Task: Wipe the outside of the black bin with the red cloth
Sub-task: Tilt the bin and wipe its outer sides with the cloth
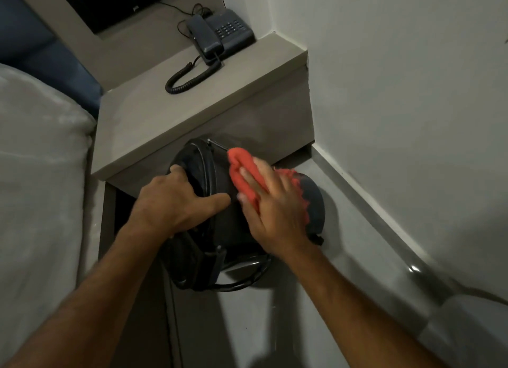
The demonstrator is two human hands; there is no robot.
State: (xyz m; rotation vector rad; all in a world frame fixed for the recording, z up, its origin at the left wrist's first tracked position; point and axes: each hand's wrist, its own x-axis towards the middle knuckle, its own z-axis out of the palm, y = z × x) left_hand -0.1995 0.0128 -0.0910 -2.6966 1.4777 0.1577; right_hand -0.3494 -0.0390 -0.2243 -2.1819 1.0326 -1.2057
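Wiping is underway: the right hand [270, 200] is pressing the red cloth [242, 172] flat-fingered against the tipped black bin [220, 175] beside the nightstand [170, 114], the left hand [173, 200] gripping its rim; lower side probably remaining.

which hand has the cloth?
The right hand: it presses the red cloth flat against the bin wall. The left hand is bare and grips the bin's rim.
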